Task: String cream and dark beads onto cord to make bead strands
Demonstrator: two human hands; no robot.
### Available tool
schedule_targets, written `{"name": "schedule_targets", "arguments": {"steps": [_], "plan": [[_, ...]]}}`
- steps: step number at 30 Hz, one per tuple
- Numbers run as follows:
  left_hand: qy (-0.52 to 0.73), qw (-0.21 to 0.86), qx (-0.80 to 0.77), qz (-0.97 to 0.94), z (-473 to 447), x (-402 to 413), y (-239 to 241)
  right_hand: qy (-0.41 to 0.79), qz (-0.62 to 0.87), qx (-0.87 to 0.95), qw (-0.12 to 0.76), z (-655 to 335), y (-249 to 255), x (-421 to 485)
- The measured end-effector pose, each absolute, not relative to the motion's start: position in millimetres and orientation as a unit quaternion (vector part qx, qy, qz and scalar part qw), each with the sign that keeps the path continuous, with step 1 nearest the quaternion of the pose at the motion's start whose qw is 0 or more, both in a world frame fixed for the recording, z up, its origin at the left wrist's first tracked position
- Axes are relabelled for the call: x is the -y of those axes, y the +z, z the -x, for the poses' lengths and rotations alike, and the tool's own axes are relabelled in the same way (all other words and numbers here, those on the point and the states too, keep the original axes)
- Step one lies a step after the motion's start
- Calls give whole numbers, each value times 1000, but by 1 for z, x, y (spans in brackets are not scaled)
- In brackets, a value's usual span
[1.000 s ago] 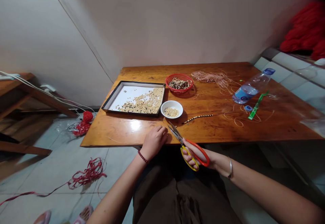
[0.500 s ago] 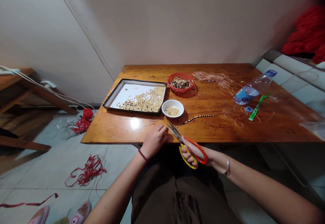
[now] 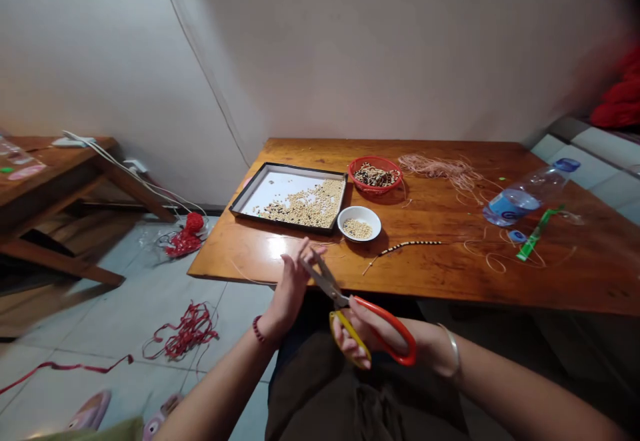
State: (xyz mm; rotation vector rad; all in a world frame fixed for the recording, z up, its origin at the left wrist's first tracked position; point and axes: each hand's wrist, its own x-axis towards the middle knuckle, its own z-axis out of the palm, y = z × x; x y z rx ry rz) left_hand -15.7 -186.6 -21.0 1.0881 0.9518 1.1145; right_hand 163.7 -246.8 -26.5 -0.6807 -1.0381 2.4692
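Orange-handled scissors (image 3: 336, 294) clasped by right hand (image 3: 374, 338), blades aimed up-left at left hand (image 3: 290, 291), grip unclear.

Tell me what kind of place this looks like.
Probably a home craft corner for beadwork: a wooden table holds a tray of loose beads, a red basket and a bundle of cord, and the right hand holds scissors.
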Motion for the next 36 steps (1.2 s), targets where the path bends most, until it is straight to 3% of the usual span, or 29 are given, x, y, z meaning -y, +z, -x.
{"name": "schedule_targets", "arguments": {"steps": [1,3,7,9,12,16,20,25,27,29,31,34,36], "plan": [[455,699,-370,-409,23,197,-16,910,177,351,134,-151,-31,242],[450,774,-324,-305,40,215,-8,941,100,319,53,-126,-42,231],[510,761,-328,-231,86,236,-6,896,89,435,-22,-96,-51,208],[503,721,-374,-296,113,246,-6,797,151,583,-37,-94,-41,195],[459,585,-483,-462,143,267,-6,549,228,799,-86,-94,-16,177],[198,286,-593,-727,145,297,-16,231,275,928,-95,-77,21,171],[119,162,-634,-747,132,313,-31,151,187,966,-97,-48,61,174],[239,179,-629,-718,116,321,-35,199,136,968,-65,-10,92,165],[307,224,-647,-661,104,323,-38,262,130,956,-31,5,102,150],[386,290,-654,-582,93,323,-43,328,51,941,62,15,115,129],[479,360,-651,-467,85,321,-46,374,-34,901,217,14,128,111],[607,354,-637,-316,80,313,-43,434,27,739,514,-6,138,107],[664,300,-625,-282,79,307,-37,465,110,644,598,-24,133,126]]}}
